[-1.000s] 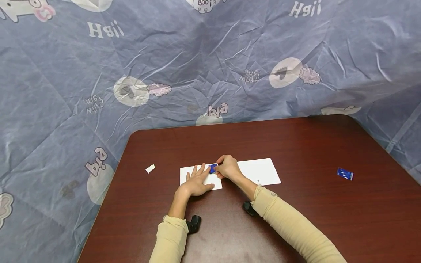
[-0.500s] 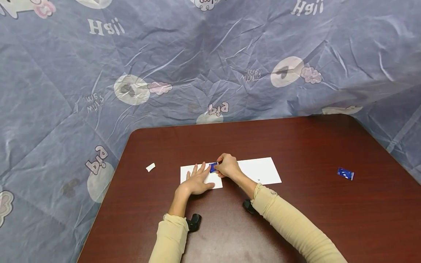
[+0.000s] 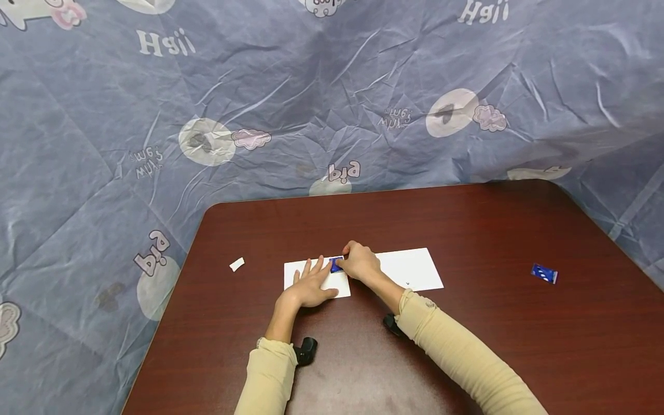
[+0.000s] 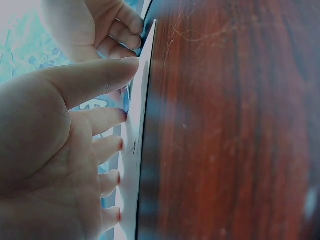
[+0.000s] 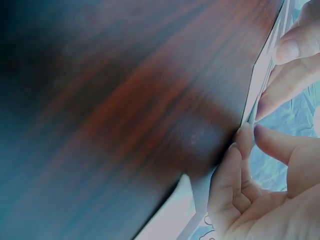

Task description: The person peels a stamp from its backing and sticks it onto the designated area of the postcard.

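Observation:
A white sheet of card or paper (image 3: 339, 283) lies on the table, with a small shiny blue packet (image 3: 335, 265) at its far right corner. My left hand (image 3: 307, 290) spreads over the sheet; in the left wrist view its straight fingertips press on the white surface (image 4: 132, 150). With thumb above and a fingertip at the edge, my right hand (image 3: 361, 263) pinches the blue packet at the sheet's corner. The right wrist view has this thumb and fingertip of the right hand (image 5: 270, 185) meeting at the edge. Part of the packet is hidden under the thumb.
Right of the hands lies a second white sheet (image 3: 412, 269) with a small dark mark. Another blue packet (image 3: 544, 274) with white spots rests farther right, and a white scrap (image 3: 237, 264) at left. A printed blue-grey cloth (image 3: 311, 104) hangs behind the brown table (image 3: 467, 230).
The right hand's lower fingers have tucked in closer at the sheet's right edge, and that hand has shifted very slightly. The left hand and the sheets stay in place.

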{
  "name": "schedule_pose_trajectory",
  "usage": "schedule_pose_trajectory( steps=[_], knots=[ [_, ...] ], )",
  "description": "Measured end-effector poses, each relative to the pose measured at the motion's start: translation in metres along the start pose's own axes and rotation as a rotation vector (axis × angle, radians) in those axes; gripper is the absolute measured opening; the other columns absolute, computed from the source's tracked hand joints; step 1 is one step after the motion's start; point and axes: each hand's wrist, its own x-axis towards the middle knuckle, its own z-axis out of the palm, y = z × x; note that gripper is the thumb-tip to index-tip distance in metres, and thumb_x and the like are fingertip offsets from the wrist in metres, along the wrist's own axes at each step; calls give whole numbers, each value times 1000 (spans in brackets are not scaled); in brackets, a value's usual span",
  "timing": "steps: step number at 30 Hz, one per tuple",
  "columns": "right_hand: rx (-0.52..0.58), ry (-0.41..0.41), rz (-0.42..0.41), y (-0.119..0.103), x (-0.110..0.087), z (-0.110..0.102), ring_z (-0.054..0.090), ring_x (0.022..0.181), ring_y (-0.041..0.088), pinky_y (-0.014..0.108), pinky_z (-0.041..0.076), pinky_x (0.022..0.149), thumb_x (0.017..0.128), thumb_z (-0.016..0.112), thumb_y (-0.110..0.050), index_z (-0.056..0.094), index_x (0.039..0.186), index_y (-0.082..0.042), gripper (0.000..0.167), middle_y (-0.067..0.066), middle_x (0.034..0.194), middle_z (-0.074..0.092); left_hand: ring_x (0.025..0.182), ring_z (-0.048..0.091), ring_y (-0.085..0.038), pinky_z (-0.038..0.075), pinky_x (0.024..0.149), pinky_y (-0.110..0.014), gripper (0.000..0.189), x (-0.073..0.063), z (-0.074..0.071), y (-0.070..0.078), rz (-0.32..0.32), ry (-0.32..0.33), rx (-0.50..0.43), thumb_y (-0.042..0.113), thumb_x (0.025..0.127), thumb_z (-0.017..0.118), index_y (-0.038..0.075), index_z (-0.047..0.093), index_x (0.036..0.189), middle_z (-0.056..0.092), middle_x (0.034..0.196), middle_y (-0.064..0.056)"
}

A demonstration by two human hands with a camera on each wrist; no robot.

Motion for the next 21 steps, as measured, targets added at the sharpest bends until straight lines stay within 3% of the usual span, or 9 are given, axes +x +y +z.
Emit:
schedule_pose_trajectory(
  steps=[7,14,21],
  knots=[
    [-85,54,-9,1,-1,-3,64,89,28,45,49,71,89,66,-33,63,106,-9,30,6,95,67,142,1,-37,3,109,-60,71,1,1,-1,0,-3,10,35,94,57,9,25,151,10,157,-14],
    [-208,102,-79,2,1,-4,54,106,33,49,45,84,91,63,-37,57,121,-9,42,15,117,55,142,1,-37,4,109,-59,71,2,1,-2,-3,-2,18,35,93,57,9,26,151,10,157,-14],
    [-345,25,-149,6,7,-3,34,131,37,51,28,105,95,54,-44,40,144,-11,61,17,145,38,142,0,-37,3,109,-59,71,1,1,-1,1,-10,17,35,94,56,10,24,152,8,157,-13]
  ],
)
